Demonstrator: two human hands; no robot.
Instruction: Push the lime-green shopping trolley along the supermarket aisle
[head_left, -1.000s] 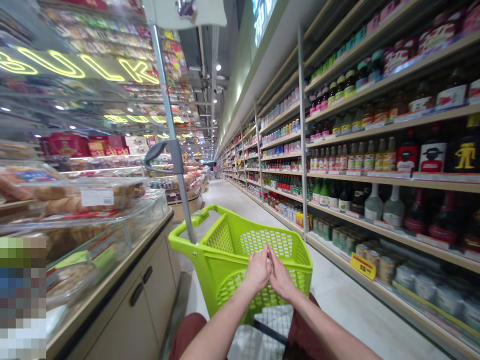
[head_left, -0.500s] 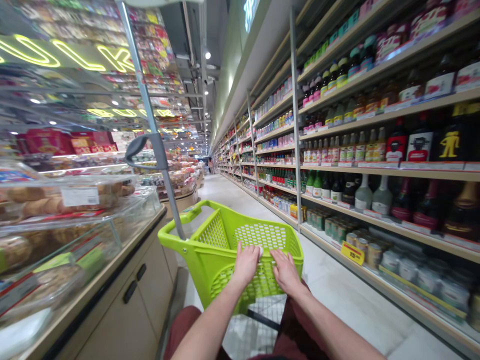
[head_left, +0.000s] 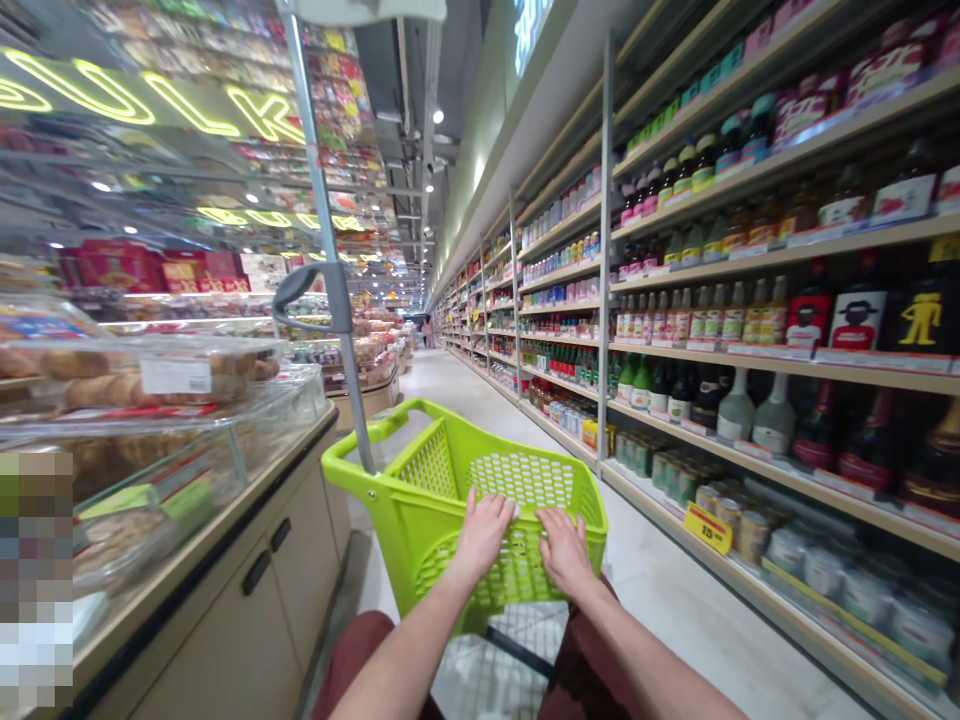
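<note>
A lime-green plastic shopping cart (head_left: 394, 540) with perforated walls stands right in front of me. My left hand (head_left: 484, 532) grips its near rim, the fingers bent over the edge. A small white spot shows by the left thumb, too small to name. A short way to the right, my right hand (head_left: 564, 550) holds the same rim, fingers curled over it. From the cart's far left corner a metal pole (head_left: 321, 200) rises, with a grey loop-shaped hook (head_left: 309, 298) partway up.
Shelves of bottles (head_left: 739, 410) and cans (head_left: 810, 555) line the right side, with a yellow price sign (head_left: 707, 528). On the left runs a counter (head_left: 247, 640) with packed baked goods (head_left: 105, 380). A pale floor aisle (head_left: 442, 378) leads ahead between them. Pixelation hides the lower left.
The counter, shelves and signs have shifted a little to the right in view. Both hands stay on the cart's rim, which keeps nearly the same place before me.
</note>
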